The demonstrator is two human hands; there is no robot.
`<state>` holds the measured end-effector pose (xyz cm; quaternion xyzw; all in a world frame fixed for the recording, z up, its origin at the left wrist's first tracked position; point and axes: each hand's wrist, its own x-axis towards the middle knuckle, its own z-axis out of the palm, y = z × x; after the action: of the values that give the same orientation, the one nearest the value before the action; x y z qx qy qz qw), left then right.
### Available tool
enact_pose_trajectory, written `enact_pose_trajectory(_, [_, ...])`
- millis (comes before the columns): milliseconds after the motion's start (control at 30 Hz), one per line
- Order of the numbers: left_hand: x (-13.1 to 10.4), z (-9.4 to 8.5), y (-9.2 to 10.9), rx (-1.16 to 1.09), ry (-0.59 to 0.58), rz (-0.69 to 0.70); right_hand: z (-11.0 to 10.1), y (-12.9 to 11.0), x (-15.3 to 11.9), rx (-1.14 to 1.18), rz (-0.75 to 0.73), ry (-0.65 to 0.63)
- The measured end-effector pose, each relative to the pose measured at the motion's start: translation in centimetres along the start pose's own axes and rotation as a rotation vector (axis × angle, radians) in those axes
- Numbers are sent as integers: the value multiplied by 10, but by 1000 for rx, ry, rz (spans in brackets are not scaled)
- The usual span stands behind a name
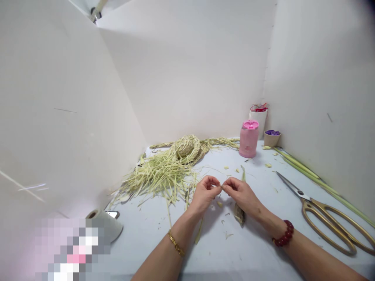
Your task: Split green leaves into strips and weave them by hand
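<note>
Pinching hands: left hand [205,192] and right hand [240,193] meet above the table, thumb and forefinger of each closed on a tiny bit [222,187] at their touching tips; probably straw, but too small to be sure.
Tapered piece: the brown, banded piece [239,216] lies just below the right hand, partly covered by it, pointed end toward the person; a green blade [243,173] shows beyond the knuckles.
Left side room: a stretch of cloth with fine crumbs runs between the left forearm and the white roll [113,227].
Right side room: scissors [300,192] lie well apart from the right hand, blades together and pointing away, handles reaching the picture's right edge.
Far edge: straw heap [164,177] and coiled braid [187,147] fill the back left, the heap's loose ends near the left hand; pink bottle [249,140], white cup [259,121] and small cup [272,139] with purple contents stand back right.
Right edge: green stalks [316,180] lie along the wall.
Surface: pale table [140,249], strewn with clippings.
Room: plain whitish walls [187,78] enclose the table left, back and right.
</note>
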<state>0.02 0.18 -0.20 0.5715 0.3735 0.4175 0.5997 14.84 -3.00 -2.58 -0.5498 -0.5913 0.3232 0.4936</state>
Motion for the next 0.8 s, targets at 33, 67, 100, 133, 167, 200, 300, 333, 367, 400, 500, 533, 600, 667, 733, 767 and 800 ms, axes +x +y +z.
enact_pose_trajectory(33, [0, 0, -1, 7, 7, 5, 1, 0, 0, -14, -2, 5])
enact_pose_trajectory(67, [0, 1, -2, 16, 13, 8, 1, 0, -1, -33, -5, 11])
enact_pose_trajectory(100, [0, 1, -3, 31, 17, 13, 2, 0, -1, -56, -10, 19])
enact_pose_trajectory(133, [0, 2, -4, 51, 23, 23, 3, -1, -2, -85, -17, 28])
enact_pose_trajectory(167, [0, 2, -5, 77, 32, 38, 4, -1, -3, -119, -32, 39])
enact_pose_trajectory(200, [0, 2, -7, 107, 40, 53, 5, -2, -4, -155, -56, 51])
enact_pose_trajectory(300, [1, 1, -11, 243, 51, 95, 7, -1, -5, -254, -156, 71])
enact_pose_trajectory(333, [1, 0, -13, 305, 45, 111, 7, 0, -5, -279, -186, 72])
enact_pose_trajectory(367, [1, 0, -14, 371, 38, 135, 7, 2, -5, -298, -208, 70])
enact_pose_trajectory(400, [1, -1, -14, 434, 33, 166, 7, 3, -5, -312, -220, 66])
enact_pose_trajectory(500, [0, -2, -14, 568, 29, 244, 6, 6, -4, -315, -218, 50])
enact_pose_trajectory(533, [-1, -2, -14, 587, 29, 254, 6, 6, -4, -299, -206, 46])
enact_pose_trajectory(600, [-2, -1, -13, 595, 25, 255, 5, 4, -5, -252, -171, 37])
enact_pose_trajectory(667, [-2, -1, -14, 595, 37, 260, 5, 2, -4, -193, -124, 20])
enact_pose_trajectory(733, [-1, -2, -15, 605, 60, 271, 4, 1, -3, -110, -78, 0])
enact_pose_trajectory(767, [-1, -2, -16, 611, 70, 278, 4, 2, -2, -58, -53, -10])
enact_pose_trajectory(800, [0, -2, -17, 612, 76, 285, 4, 3, -2, -4, -28, -13])
